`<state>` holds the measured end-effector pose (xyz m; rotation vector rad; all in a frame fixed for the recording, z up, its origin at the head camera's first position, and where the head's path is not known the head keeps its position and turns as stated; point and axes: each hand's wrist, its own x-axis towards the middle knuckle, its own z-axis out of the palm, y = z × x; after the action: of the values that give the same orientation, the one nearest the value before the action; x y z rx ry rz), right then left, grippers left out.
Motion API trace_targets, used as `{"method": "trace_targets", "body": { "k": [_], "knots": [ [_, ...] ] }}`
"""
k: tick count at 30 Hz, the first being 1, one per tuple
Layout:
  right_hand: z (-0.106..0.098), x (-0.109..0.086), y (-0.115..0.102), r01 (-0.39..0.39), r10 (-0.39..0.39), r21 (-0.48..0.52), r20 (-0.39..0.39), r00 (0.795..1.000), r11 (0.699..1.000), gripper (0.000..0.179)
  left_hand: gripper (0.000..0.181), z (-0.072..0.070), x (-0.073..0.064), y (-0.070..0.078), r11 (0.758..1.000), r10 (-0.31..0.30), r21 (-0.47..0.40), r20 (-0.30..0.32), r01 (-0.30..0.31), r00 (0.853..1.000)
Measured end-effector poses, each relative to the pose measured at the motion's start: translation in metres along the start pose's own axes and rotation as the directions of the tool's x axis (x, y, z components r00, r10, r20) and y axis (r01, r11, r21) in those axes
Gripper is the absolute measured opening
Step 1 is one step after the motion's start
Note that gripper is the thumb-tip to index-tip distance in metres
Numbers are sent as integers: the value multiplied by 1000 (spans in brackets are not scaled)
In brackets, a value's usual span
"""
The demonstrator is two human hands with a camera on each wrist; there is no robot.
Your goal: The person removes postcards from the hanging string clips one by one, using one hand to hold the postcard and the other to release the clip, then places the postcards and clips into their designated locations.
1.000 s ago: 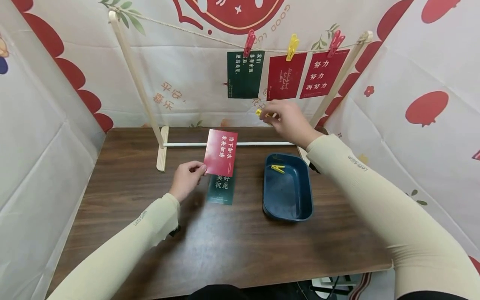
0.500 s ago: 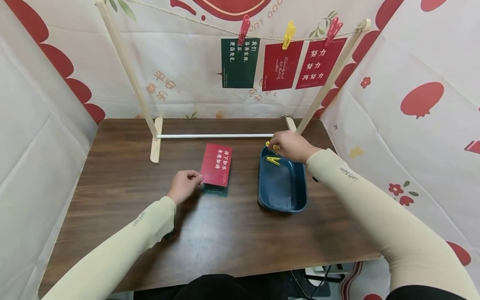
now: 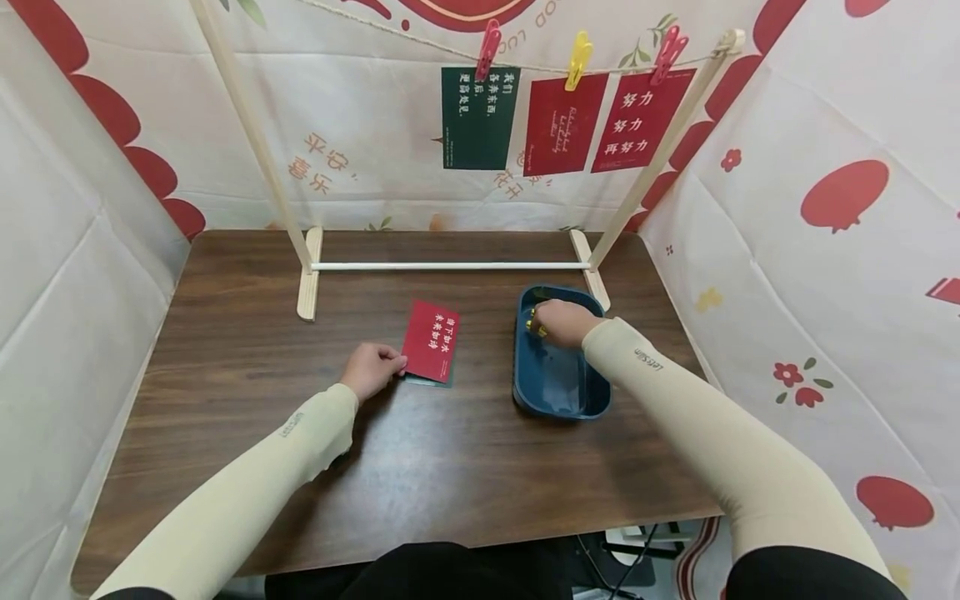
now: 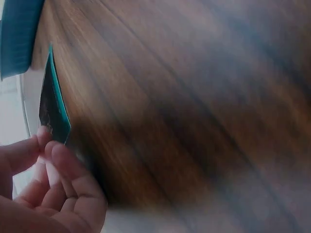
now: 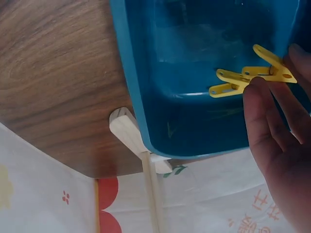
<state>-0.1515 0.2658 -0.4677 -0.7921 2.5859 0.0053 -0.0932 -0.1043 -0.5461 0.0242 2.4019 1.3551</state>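
Note:
My left hand (image 3: 371,370) pinches the near left corner of a red card (image 3: 432,342) with white writing, low over the table. Under it a strip of a green card (image 3: 427,381) shows; in the left wrist view thumb and finger meet at the corner of a dark, green-edged card (image 4: 54,104). My right hand (image 3: 564,322) reaches into the far end of a blue plastic bin (image 3: 558,408). Its fingertips pinch a yellow clothespin (image 5: 274,70). Against that one lies a second yellow clothespin (image 5: 229,85) in the bin.
A wooden stand with a white crossbar (image 3: 450,267) is at the table's back. Its rope (image 3: 420,40) bears a green card (image 3: 480,125) and two red cards, held by red and yellow clothespins. Printed cloth (image 3: 750,208) hangs around the brown table (image 3: 225,375).
The right hand has come down from near the hanging cards into the bin with the yellow clothespin. The left hand has lowered the red card over the green one. The view has tilted down.

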Motion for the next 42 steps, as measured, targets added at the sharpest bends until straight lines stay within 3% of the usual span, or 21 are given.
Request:
{"method": "trace_targets", "body": {
  "k": [6, 14, 22, 29, 36, 42],
  "knots": [
    [12, 4, -2, -71, 71, -23, -13, 997, 997, 22, 29, -4, 5, 0, 993, 2, 115, 86, -12, 996],
    [24, 4, 1, -84, 84, -48, -1, 996, 995, 20, 38, -11, 18, -8, 988, -11, 153, 247, -28, 969],
    [32, 1, 7, -113, 112, -89, -15, 994, 990, 17, 38, -14, 19, -8, 988, -19, 150, 275, -24, 961],
    [24, 1, -1, -164, 162, -113, -27, 986, 980, 19, 35, -17, 20, -8, 993, -54, 115, 285, 22, 957],
    [25, 8, 2, -161, 160, -46, -27, 987, 986, 19, 33, -18, 21, -8, 994, -63, 108, 291, 33, 955],
    [28, 11, 11, -205, 205, 31, -12, 979, 978, 13, 31, -18, 20, -9, 996, -62, 80, 288, 40, 956]
  ]
}}
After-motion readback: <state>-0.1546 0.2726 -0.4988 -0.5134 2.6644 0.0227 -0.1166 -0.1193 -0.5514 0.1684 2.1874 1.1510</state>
